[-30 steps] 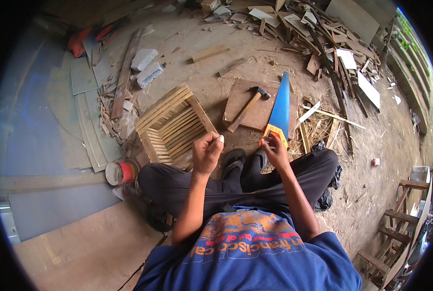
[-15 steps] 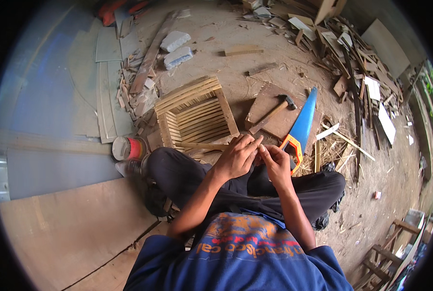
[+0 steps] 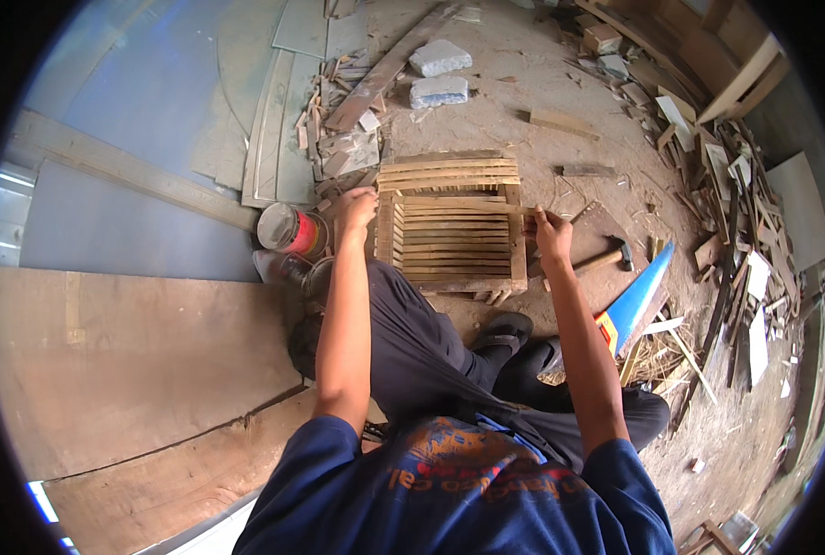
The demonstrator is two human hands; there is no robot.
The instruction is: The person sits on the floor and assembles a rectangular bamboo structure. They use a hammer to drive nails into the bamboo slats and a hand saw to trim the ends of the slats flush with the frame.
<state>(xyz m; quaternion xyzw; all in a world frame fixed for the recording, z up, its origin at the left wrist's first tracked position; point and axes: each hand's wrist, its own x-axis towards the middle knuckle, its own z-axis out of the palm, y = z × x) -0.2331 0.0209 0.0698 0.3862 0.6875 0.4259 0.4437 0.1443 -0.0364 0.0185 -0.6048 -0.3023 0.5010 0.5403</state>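
Observation:
A slatted wooden crate (image 3: 517,250) lies in front of my crossed legs, its open side toward me. A thin wooden slat (image 3: 486,207) stretches across the crate's upper part. My right hand (image 3: 553,239) pinches the slat's right end just past the frame. My left hand (image 3: 357,215) is closed beside the crate's upper left corner; what its fingers hold, if anything, is hidden. To the right of the crate, a hammer (image 3: 607,259) rests on a brown board (image 3: 597,224). A handsaw (image 3: 642,289) with a blue blade and orange handle lies nearer my right knee.
Tins, one with a red band (image 3: 307,233), stand left of the crate. Two pale blocks (image 3: 439,90) lie beyond it. Scrap wood (image 3: 722,203) is heaped along the right. Wide wooden boards (image 3: 153,370) cover the left side, and straw-like shavings (image 3: 655,356) lie near the saw.
My hands, together above my lap before, have parted and reached forward to the crate's two sides. The slat has moved up across the crate, its right end now in my right hand. The view has shifted.

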